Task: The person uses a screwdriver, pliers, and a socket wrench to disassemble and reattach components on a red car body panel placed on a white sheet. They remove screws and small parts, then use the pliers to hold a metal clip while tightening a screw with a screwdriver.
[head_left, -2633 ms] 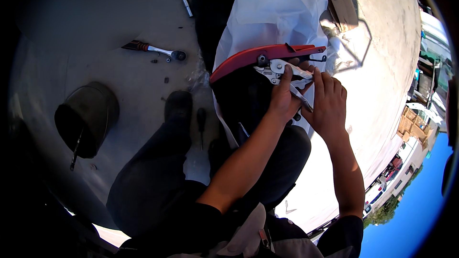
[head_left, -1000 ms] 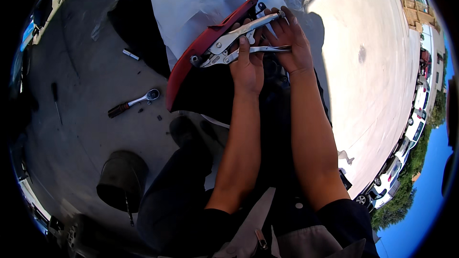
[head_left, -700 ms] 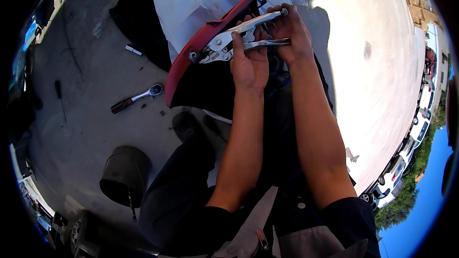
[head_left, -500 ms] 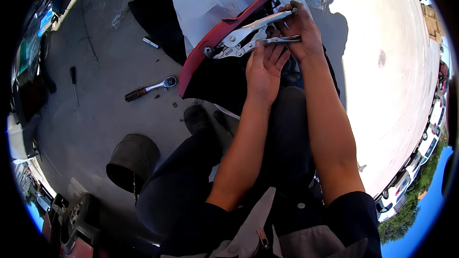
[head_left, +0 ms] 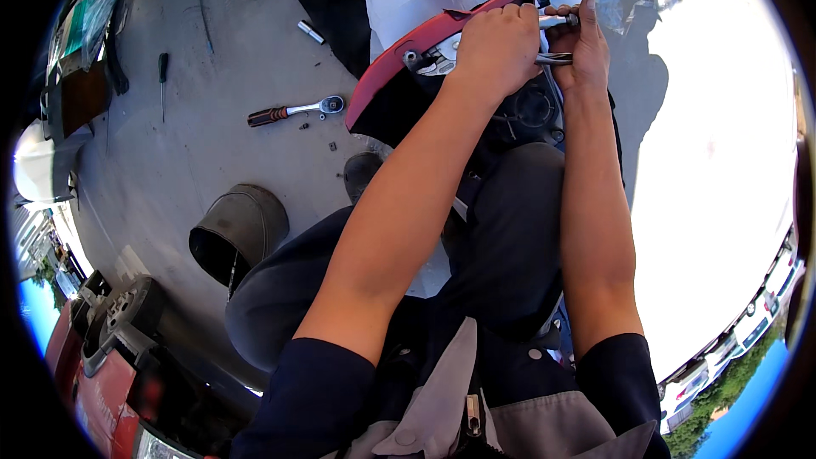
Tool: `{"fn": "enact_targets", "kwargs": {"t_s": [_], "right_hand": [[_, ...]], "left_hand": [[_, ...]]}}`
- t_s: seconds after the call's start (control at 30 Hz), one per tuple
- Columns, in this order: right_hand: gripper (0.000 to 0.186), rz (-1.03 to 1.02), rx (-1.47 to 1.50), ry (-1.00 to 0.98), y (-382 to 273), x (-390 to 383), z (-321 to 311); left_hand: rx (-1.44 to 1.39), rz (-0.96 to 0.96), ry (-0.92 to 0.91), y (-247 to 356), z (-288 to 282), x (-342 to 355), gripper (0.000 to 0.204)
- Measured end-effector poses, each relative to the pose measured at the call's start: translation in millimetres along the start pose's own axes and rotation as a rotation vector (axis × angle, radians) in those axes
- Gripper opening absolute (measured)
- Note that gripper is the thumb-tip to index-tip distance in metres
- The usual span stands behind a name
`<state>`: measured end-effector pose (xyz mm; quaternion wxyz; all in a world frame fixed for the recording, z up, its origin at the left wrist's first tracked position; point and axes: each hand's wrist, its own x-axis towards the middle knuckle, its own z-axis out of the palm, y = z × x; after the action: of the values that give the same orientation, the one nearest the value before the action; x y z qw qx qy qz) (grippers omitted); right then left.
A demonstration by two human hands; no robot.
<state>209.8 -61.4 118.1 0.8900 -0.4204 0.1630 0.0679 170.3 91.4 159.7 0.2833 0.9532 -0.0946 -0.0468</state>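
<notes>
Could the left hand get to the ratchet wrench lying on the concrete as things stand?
Probably yes, but not at once. The left hand is closed over the pliers at the red lamp. The ratchet wrench lies on bare concrete to its left, with nothing between them.

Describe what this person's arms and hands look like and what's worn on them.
Both forearms are bare, with short dark navy sleeves ending above the elbows. The left hand and right hand wear no gloves; no watch or rings show. A grey bib front covers the dark shirt.
</notes>
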Motion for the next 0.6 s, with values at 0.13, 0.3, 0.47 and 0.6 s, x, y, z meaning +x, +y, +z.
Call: {"fn": "enact_targets", "kwargs": {"t_s": [0.13, 0.3, 0.47, 0.6], "right_hand": [[0.033, -0.035, -0.025, 0.005, 0.8, -1.3, 6.6], [0.044, 0.069, -0.034, -0.113, -12.1, -27.0, 23.8], [0.044, 0.058, 0.051, -0.001, -7.8, -7.2, 0.3], [0.04, -0.029, 0.002, 0.025, 0.5, -14.4, 20.1]], "left_hand": [[0.057, 0.097, 0.141, -16.7, 8.2, 2.5, 0.048], [0.016, 0.096, 0.143, -19.1, 11.3, -5.1, 0.054], [0.007, 0.095, 0.115, -14.1, 8.2, -2.1, 0.055], [-0.017, 0.117, 0.231, -23.9, 9.1, -8.3, 0.052]]}}
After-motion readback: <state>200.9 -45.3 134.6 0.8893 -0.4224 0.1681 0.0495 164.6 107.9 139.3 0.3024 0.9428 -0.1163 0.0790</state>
